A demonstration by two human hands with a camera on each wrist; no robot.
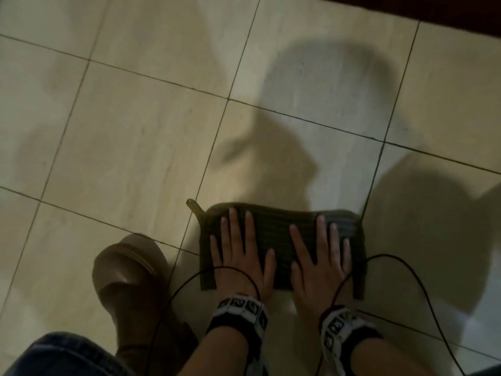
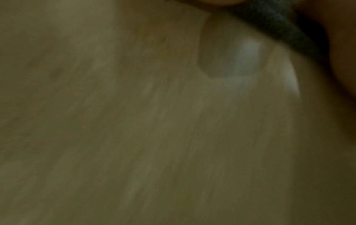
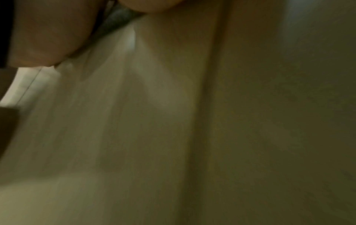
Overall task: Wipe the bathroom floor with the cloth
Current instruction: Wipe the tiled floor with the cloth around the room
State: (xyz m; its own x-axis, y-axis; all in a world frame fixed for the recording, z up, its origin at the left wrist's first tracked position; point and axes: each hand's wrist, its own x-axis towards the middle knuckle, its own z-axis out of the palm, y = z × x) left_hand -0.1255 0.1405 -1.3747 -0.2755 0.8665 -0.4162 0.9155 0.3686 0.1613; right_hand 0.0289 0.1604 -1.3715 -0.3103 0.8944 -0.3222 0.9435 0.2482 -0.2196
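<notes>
Pale beige square floor tiles (image 1: 141,147) with thin dark grout lines, dimly lit; soft shadows cross them; a dark reddish-brown strip (image 1: 433,12) borders the far edge.

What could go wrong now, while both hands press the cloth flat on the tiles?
1. The black cable loops over the dark cloth beside the right hand; a push could snag it.
2. The brown shoe stands close to the left hand; a leftward stroke might hit it.
3. The tiled floor looks glossy, so pressing hands could slip.

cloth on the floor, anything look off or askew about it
Mostly fine: the cloth lies flat under the left hand and right hand. Its far edge bows unevenly, and a small loop sticks out at its far left corner.
</notes>
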